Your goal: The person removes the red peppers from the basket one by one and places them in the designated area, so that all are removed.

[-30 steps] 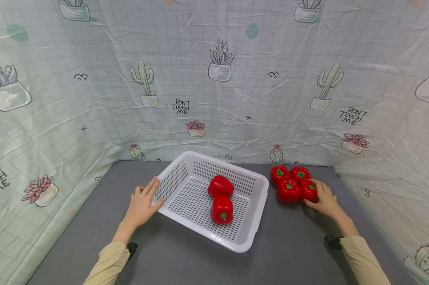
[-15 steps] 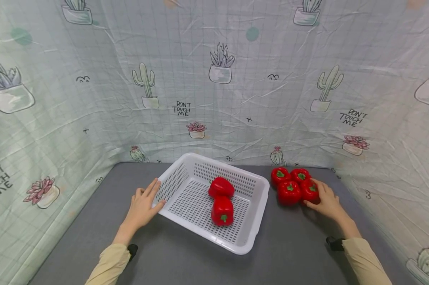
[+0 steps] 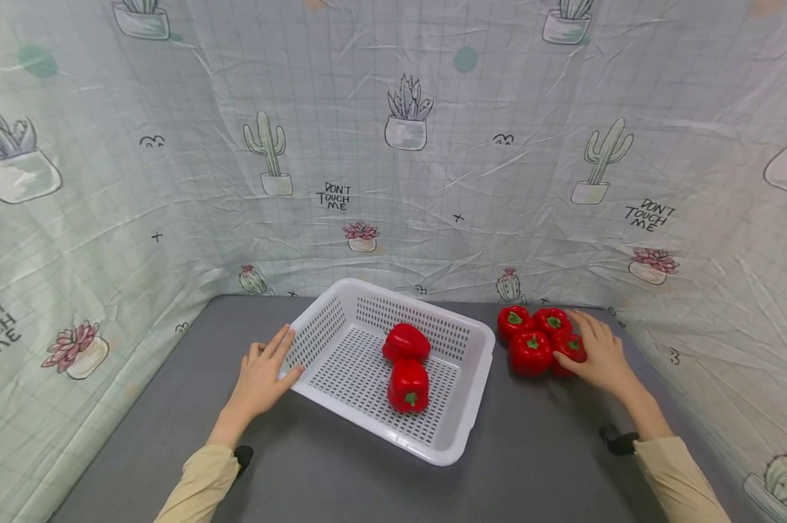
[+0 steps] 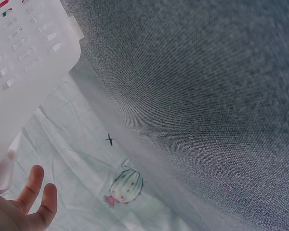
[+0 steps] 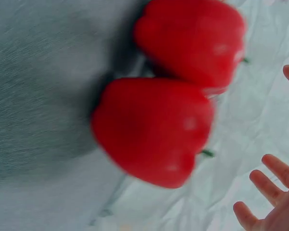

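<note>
A white perforated plastic basket (image 3: 360,412) stands at an angle in the middle of the table. Inside it two red bell peppers touch, the rear one (image 3: 406,343) on its side and the front one (image 3: 408,386) with its green stem facing me. At the basket's left corner my left hand (image 3: 259,381) touches the rim with relaxed fingers and thumb. Several more red bell peppers (image 3: 530,354) cluster right of the basket, stems up. Around the nearest right one (image 3: 572,347) my right hand (image 3: 599,359) is spread; its fingers look apart from the peppers in the right wrist view.
The grey table (image 3: 360,487) meets a pale curtain (image 3: 426,247) with cactus prints at the back and both sides. The pepper cluster sits near the table's back right, close to that curtain.
My right hand has lifted slightly, its thumb now higher across the right-hand pepper. The left hand, basket and peppers stay where they were.
</note>
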Demonstrator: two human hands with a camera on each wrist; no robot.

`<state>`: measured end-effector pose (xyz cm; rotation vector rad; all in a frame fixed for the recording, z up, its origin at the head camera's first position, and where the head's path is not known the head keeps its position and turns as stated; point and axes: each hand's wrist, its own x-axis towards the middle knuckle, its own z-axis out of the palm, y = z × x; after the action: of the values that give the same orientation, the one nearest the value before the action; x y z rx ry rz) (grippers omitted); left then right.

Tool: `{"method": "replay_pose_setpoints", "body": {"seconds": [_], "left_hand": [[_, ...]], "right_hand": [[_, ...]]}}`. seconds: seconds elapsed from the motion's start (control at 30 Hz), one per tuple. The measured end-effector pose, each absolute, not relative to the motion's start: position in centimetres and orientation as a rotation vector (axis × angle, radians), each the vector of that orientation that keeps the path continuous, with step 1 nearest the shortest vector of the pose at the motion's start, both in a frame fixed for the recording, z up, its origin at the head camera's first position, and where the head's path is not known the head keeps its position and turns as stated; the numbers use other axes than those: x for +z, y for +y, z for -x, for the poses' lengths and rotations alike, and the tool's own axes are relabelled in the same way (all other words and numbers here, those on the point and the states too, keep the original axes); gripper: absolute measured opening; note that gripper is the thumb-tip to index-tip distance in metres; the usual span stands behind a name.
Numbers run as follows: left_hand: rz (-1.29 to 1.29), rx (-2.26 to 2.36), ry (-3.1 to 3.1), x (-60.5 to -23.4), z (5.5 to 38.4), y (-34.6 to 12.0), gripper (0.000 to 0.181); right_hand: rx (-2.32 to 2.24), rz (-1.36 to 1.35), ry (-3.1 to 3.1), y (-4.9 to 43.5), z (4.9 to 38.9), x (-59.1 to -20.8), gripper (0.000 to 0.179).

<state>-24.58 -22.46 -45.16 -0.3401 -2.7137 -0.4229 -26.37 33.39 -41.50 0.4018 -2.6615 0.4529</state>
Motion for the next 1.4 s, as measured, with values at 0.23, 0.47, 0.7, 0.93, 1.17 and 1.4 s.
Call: {"method": "replay_pose_setpoints", "body": {"seconds": [0.23, 0.47, 0.7, 0.93, 1.17, 1.4], "left_hand": [[0.330, -0.421, -2.711, -45.1, 24.6, -22.5, 0.067], [0.335, -0.423, -2.710, -45.1, 24.6, -22.4, 0.067], [0.338, -0.419, -2.691, -45.0, 24.5, -22.3, 0.067], [0.331, -0.410, -2.673, -45.2, 24.5, -22.3, 0.067], [0.340, -0.423, -2.678, -45.3, 24.6, -22.4, 0.066], [0.341, -0.423, -2.675, -45.3, 24.6, -22.4, 0.067]], "right_hand": [[0.427, -0.573, -2.627, 30.3, 25.8, -39.0, 0.068], [0.378, -0.743, -2.605, 27.0, 25.2, -38.0, 0.067], [0.308, -0.901, -2.601, 24.2, 24.8, -38.0, 0.068], [0.239, -1.046, -2.550, 22.0, 24.6, -38.2, 0.067], [0.207, -1.130, -2.567, 19.9, 24.5, -38.5, 0.066], [0.154, -1.208, -2.603, 17.7, 24.7, -38.8, 0.067]]}}
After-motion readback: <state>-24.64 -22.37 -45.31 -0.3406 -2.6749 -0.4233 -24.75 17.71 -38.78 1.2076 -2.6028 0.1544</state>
